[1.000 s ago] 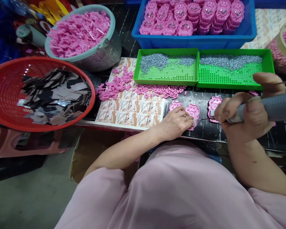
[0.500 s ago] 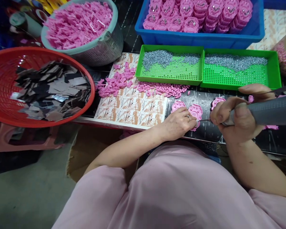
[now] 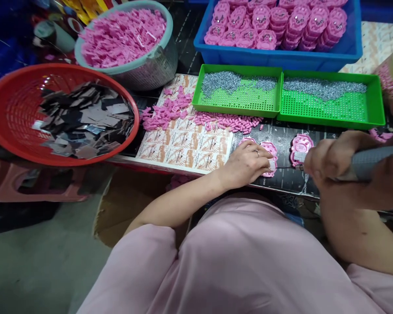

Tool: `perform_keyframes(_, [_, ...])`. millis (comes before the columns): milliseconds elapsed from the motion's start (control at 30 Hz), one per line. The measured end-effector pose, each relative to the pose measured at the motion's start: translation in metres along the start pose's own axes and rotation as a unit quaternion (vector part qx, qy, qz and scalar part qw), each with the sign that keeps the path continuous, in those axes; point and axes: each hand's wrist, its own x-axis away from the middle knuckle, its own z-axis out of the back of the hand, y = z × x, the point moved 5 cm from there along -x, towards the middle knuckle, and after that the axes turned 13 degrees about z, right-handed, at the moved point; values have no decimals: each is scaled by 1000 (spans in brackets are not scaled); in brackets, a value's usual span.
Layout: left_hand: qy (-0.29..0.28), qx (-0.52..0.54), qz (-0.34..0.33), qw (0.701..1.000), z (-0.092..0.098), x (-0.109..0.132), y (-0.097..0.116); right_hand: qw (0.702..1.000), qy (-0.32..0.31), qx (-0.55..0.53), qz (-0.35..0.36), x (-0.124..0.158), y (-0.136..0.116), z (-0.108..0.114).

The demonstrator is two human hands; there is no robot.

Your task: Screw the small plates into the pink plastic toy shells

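My left hand (image 3: 245, 163) rests on a pink paw-shaped plastic piece (image 3: 270, 153) on the dark mat, its fingers pressing the piece down. My right hand (image 3: 334, 161) is wrapped round a grey electric screwdriver (image 3: 373, 162), whose thin bit points left at the piece under my left fingers. A second pink piece (image 3: 301, 147) lies between the two hands, and another (image 3: 247, 140) shows just behind my left hand.
Two green trays (image 3: 268, 109) hold small grey screws. A blue bin (image 3: 275, 56) holds stacked pink pieces. A grey basket (image 3: 150, 65) of pink parts and a red basket (image 3: 6, 135) of dark squares stand left. Loose pink bits (image 3: 222, 122) lie on the table.
The view has shifted slightly. My right hand with the screwdriver has moved a little right and down, uncovering the second pink piece. My left hand stays on its piece.
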Motion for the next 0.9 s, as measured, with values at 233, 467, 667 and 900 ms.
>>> perform_keyframes(233, [39,73,44,996,2,4,4,999,-11,-34,26,9,-5,-7])
perform_keyframes(467, [41,82,48,995,-3,5,3,998,-28,-36,30,9,-4,-16])
perform_keyframes(667, [10,76,80,994,-3,7,6,999,-22,-42,11,11,6,-24])
perform_keyframes(900, [87,-13,51,995,8,16,2,999,13,11,47,10,14,-2])
